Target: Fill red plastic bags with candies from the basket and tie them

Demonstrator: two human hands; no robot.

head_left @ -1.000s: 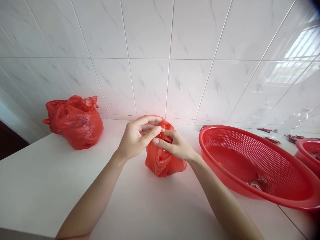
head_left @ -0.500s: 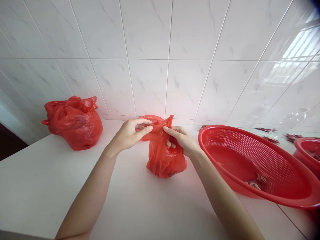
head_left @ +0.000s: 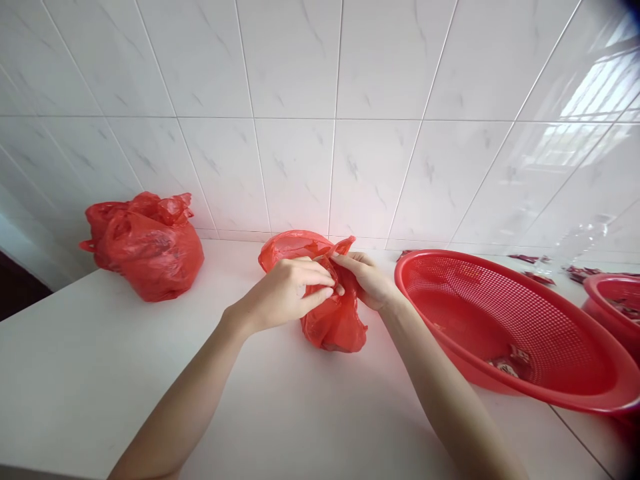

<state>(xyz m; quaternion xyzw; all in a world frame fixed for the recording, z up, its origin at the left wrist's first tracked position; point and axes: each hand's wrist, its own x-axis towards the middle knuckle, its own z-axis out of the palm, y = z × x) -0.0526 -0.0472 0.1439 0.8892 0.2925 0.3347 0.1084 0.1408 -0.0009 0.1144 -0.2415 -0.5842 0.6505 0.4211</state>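
Note:
A red plastic bag point(head_left: 336, 330) stands on the white table in the middle of the head view, bulging at its bottom. Near its twisted top, my right hand point(head_left: 367, 279) pinches the plastic between thumb and fingers. My left hand point(head_left: 295, 293) lies across the front of the bag, its thumb and fingertips close together at the bag's neck; whether plastic is between them is hard to tell. Behind my left hand, a loose loop of the red bag spreads out toward the wall.
Two full red bags point(head_left: 150, 250) sit at the left by the tiled wall. On the right, a large red basket point(head_left: 440, 333) holds a few small packets. Beyond it are a smaller red basket point(head_left: 603, 300), a clear bottle point(head_left: 580, 240) and dark red packets point(head_left: 540, 278).
My left hand has moved right and toward me, across the front of the bag. The loop of plastic behind it has widened. My right hand keeps its grip on the bag top.

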